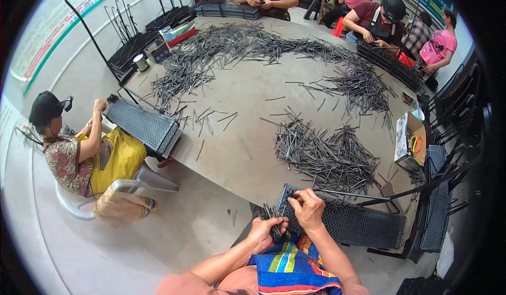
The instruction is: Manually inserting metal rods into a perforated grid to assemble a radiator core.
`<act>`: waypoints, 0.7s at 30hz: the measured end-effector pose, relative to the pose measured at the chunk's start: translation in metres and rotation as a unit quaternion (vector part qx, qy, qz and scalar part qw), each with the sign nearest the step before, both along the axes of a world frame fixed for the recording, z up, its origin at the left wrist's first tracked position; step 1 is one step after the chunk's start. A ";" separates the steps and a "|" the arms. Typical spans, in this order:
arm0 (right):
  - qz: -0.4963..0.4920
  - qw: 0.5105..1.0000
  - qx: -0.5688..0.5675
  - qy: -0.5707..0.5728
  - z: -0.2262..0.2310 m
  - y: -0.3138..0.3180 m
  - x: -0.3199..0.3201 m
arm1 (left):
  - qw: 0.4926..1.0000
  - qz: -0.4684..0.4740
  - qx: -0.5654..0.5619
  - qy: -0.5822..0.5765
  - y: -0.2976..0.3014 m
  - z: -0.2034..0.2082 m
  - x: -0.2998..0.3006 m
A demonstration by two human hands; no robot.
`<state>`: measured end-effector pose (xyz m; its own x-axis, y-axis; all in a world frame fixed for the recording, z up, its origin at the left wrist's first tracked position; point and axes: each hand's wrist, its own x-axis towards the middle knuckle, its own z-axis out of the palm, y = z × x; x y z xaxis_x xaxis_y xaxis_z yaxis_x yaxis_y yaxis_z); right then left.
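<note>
A bunch of thin dark strips [270, 213] is gripped in my left hand [262, 233], its ends fanning upward. My right hand [309, 208] is pinched over the left end of a long black perforated rack [353, 221]. Whatever its fingertips hold is too small to make out. The rack slants from the table edge across my lap, over a striped multicoloured cloth [295, 263]. Just beyond it lies a large heap of loose dark strips [327, 155].
More strips [221, 45] spread along the table's [226, 153] far side. A box with scissors [410, 141] stands at the right, near stacked racks [436, 200]. A co-worker [79, 147] sits at the left behind another rack [145, 124]; others work at the far edge.
</note>
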<state>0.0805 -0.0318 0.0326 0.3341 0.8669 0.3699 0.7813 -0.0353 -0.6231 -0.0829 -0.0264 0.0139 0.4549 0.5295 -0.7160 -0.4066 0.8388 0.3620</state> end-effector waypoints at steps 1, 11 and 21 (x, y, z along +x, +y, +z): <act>0.018 0.991 -0.083 0.103 0.003 -0.004 0.004 | 1.000 0.002 0.005 -0.010 0.001 0.002 0.001; 0.074 0.813 -0.194 0.544 -0.005 -0.023 0.017 | 0.996 -0.079 0.047 0.000 -0.002 0.016 0.016; 0.092 0.769 -0.221 0.593 -0.019 -0.050 0.015 | 0.991 -0.124 0.050 0.016 -0.020 0.021 0.008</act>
<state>0.0951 -0.0819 0.0132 0.0661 0.8927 -0.4457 -0.3099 -0.4062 -0.8596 -0.0750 -0.0463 0.0352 0.5578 0.4737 -0.6815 -0.1806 0.8707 0.4575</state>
